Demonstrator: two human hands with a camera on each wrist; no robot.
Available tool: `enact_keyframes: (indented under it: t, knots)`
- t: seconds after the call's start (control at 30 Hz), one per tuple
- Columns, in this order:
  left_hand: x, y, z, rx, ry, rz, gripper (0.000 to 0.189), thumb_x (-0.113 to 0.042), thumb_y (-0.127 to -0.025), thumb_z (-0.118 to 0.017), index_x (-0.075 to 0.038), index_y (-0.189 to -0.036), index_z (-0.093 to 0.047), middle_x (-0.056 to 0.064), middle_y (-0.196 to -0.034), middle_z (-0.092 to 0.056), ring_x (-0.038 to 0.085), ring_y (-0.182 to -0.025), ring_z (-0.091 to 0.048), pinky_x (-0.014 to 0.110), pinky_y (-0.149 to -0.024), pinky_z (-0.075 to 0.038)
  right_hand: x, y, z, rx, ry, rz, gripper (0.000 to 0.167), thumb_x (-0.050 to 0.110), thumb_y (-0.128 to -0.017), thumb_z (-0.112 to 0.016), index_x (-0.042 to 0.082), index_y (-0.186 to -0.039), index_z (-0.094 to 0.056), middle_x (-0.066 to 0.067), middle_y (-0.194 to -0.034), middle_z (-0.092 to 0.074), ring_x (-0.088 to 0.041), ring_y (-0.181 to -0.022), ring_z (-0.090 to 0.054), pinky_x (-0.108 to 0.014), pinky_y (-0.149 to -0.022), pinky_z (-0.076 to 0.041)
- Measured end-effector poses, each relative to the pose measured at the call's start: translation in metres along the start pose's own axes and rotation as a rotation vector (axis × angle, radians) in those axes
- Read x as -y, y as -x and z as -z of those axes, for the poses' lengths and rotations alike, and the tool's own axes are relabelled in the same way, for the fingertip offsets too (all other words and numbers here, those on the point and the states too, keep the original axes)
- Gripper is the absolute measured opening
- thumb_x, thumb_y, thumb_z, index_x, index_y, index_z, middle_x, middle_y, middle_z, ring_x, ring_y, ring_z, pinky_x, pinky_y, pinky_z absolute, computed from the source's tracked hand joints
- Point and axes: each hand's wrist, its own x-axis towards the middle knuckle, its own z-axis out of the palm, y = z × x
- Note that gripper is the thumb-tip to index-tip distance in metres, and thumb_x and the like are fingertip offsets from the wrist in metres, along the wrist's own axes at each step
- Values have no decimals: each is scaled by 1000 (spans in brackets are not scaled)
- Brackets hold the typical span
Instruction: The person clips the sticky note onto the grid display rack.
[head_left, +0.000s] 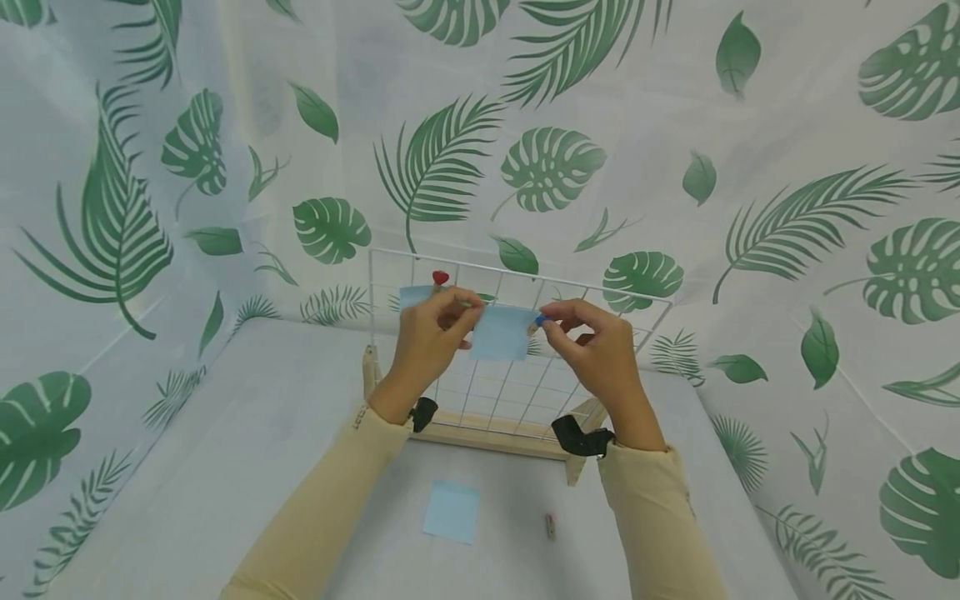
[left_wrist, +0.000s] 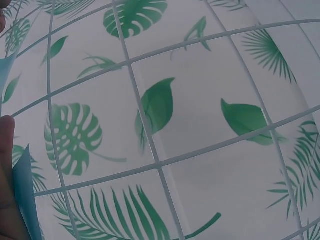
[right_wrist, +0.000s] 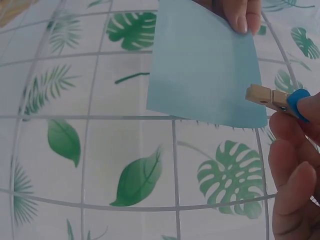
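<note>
My left hand [head_left: 432, 333] pinches a light blue square of paper [head_left: 501, 335] by its upper left corner, in front of a white wire grid [left_wrist: 157, 164]. In my right hand [head_left: 600, 343] is a small wooden clothespin [right_wrist: 267, 96] with a blue piece on its end, held between thumb and fingers. Its wooden tip overlaps the paper's edge in the right wrist view. Another blue paper [head_left: 415, 296] hangs at the grid's upper left, partly behind my left hand, with a red heart clothespin [head_left: 440, 277] at its top.
The grid stands in a wooden base [head_left: 487, 437] on a white table [head_left: 270, 467]. Nearer to me lie a blue paper square [head_left: 452, 512] and a loose clothespin [head_left: 551, 526]. Behind rises a leaf-patterned white curtain [head_left: 645, 108]. Black wrist mounts [head_left: 581, 436] sit at both cuffs.
</note>
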Motion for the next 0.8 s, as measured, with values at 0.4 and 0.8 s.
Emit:
enact_keyframes:
  t: [0.4, 0.8]
  knots:
    - [-1, -3, -6, -18, 6, 23, 8, -8, -104, -74, -2, -110, -77, 15, -95, -80, 28, -78, -79, 26, -65, -64, 11, -14, -1, -51, 82, 72, 11, -9, -96, -72, -3, -102, -80, -17, -96, -79, -22, -77, -67, -9, -58, -42]
    - [-2, -4, -10, -31, 6, 27, 9, -9, -105, -72, -2, -110, -76, 16, -99, -81, 30, -84, -80, 27, -64, -64, 26, -34, -12, 28, 298, 150, 7, -8, -95, -76, -6, -99, -81, -18, -90, -80, -33, -79, -77, -39, -62, -58]
